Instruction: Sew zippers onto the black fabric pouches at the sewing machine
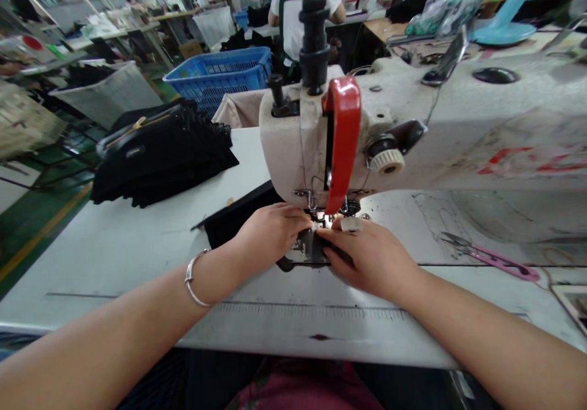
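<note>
The left hand (273,236) lies over the black cloth (238,213), its fingers bent close together beside the needle area of the sewing machine (298,141); I cannot tell whether they pinch it. The right hand (373,257) has its thumb and fingers slightly apart over the metal plate (305,251), its grip unclear. The cloth runs out to the left, its far end hidden behind the machine head. A wide stretch of desk (123,251) separates it from the left edge, where the cloth pile (165,159) sits farther off. Pink scissors (499,261) lie to the right, near the right forearm.
</note>
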### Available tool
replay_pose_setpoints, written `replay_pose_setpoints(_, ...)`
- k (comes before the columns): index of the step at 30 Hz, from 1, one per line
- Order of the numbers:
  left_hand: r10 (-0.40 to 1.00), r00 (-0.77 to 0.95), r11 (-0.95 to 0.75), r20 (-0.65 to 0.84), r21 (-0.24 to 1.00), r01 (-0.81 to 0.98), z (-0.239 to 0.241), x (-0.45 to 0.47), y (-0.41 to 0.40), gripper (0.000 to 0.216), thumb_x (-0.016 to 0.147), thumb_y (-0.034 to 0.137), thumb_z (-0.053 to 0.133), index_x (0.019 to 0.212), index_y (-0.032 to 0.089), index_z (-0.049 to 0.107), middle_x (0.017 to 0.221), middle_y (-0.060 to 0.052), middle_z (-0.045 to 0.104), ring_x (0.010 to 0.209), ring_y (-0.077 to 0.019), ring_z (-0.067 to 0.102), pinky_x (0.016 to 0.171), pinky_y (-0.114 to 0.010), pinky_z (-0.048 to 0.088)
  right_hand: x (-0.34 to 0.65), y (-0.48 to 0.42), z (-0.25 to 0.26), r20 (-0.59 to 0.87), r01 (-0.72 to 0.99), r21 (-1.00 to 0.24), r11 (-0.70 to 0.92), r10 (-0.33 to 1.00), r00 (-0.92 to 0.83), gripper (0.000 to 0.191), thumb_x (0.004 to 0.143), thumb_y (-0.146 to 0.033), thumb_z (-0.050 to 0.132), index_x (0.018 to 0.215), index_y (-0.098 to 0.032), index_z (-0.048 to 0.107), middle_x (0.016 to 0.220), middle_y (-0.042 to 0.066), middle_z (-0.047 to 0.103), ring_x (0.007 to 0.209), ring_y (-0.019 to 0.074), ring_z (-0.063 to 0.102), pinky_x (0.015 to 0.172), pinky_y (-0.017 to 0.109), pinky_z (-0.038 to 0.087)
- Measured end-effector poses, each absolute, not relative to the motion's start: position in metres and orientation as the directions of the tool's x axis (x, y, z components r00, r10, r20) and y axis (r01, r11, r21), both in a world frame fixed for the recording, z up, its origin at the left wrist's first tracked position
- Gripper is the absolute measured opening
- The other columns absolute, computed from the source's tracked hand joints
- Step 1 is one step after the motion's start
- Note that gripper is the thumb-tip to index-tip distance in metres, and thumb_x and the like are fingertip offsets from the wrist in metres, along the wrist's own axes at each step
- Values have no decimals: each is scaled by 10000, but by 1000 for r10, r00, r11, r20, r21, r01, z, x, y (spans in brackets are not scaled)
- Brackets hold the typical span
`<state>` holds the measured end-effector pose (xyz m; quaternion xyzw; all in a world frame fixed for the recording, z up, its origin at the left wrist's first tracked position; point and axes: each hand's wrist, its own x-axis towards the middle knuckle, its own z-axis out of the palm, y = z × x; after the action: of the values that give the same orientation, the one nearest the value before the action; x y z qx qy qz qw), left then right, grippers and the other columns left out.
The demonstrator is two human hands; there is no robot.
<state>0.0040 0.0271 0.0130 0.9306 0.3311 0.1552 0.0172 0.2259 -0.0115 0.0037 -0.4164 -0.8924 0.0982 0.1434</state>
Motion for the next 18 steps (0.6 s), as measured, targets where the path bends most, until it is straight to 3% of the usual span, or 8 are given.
replay_pose_setpoints(5,686,681,-726,255,195,659,24,11,16,246,836,139,586,1038,168,725,1046,-41,749,979,-229,691,924,-362,550,227,-12,4,192,705,-299,643,765,-615,315,912,-249,515,1198,-185,631,1019,75,641,900,247,597,748,372,466)
replay_pose_setpoints(9,710,688,-701,152,254,667,32,0,31,264,898,202,516,1055,206,728,1077,-34,738,1001,-213,683,911,-352,548,228,-12,3,220,686,-293,666,745,-629,303,932,-257,508,1189,-172,644,1022,95,651,894,245,602,757,374,457)
replay_pose_setpoints(14,602,799,-793,11,125,596,38,-12,38,358,951,195,432,1245,184,637,1256,-89,654,1163,-245,599,1020,-423,479,228,-13,2,215,666,-273,694,719,-661,294,934,-234,504,1190,-175,636,1031,92,658,884,245,610,767,388,464)
replay_pose_setpoints(18,665,746,-747,-16,3,665,32,-5,9,375,959,254,478,1318,191,570,1329,-142,578,1203,-322,544,1024,-547,436,228,-14,0,248,650,-268,711,703,-666,333,922,-195,519,1245,-154,588,1083,99,653,910,241,617,781,386,475)
